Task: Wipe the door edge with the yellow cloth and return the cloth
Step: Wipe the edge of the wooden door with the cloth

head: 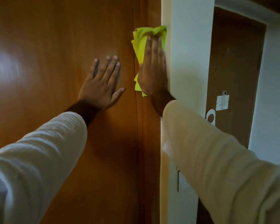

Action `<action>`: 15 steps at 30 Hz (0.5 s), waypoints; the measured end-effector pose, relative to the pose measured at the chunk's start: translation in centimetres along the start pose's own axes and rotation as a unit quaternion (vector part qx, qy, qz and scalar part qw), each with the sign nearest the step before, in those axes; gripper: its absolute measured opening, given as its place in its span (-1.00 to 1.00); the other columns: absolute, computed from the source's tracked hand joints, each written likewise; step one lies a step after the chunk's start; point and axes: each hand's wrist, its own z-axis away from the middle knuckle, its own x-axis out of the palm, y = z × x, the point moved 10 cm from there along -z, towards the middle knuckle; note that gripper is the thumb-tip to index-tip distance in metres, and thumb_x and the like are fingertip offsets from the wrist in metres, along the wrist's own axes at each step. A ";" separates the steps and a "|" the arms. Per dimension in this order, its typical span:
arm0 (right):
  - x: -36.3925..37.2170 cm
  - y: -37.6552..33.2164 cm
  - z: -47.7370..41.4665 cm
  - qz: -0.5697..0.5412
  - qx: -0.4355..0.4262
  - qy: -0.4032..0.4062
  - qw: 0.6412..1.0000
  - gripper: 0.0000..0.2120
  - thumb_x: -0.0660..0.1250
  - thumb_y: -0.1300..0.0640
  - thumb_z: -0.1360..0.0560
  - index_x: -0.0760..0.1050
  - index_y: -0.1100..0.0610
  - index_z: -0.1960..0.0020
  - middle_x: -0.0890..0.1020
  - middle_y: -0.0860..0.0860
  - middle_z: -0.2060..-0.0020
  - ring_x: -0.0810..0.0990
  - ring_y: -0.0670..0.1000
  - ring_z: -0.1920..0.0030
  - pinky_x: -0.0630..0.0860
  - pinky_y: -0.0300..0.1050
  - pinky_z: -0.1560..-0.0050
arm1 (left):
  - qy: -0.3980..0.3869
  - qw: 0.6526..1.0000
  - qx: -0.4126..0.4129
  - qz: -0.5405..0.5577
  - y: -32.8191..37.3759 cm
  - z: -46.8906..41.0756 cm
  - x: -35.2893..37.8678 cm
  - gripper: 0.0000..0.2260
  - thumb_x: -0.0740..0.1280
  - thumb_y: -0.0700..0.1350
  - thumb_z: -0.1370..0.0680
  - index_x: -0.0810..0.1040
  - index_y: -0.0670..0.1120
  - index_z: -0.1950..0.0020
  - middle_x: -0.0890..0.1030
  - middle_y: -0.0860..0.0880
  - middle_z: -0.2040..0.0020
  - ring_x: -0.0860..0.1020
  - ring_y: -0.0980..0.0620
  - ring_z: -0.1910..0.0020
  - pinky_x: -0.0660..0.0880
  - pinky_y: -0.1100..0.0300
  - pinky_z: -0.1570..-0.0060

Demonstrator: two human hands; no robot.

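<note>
The person stood close to a big brown wooden door (55, 78) with both arms stretched out in front. The left hand (102, 84) lay flat on the door with its fingers spread wide, and it held nothing. The right hand (153, 70) was flat too, with its fingers straight and close together, and it pressed the yellow cloth (141, 46) against the door edge (149, 143). The cloth was bunched up and stuck out above the fingertips and along the thumb side of the hand, with a small corner showing near the wrist. It sat up high on the narrow brown strip, just beside the pale wall (187, 62) on the right. Both arms wore long light sleeves (39, 151), and the cuffs stopped a little before the wrists. Farther off to the right there was another brown door (233, 62) in shadow. It had a small white paper notice (222, 102) stuck on it and a white hanger tag (210, 117) below the notice.
</note>
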 end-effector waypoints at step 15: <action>0.5 0.2 13.5 -0.005 0.017 -0.096 0.995 -0.31 0.21 0.10 -0.59 -0.01 0.23 -0.61 0.15 0.27 -0.58 0.10 0.25 -0.60 0.14 0.13 -0.57 | 0.002 1.000 0.003 -0.007 0.0 0.0 0.0 -0.22 -0.07 0.32 -0.69 0.00 -0.23 -0.71 0.02 -0.22 -0.72 0.03 -0.19 -0.72 0.03 -0.26 -0.65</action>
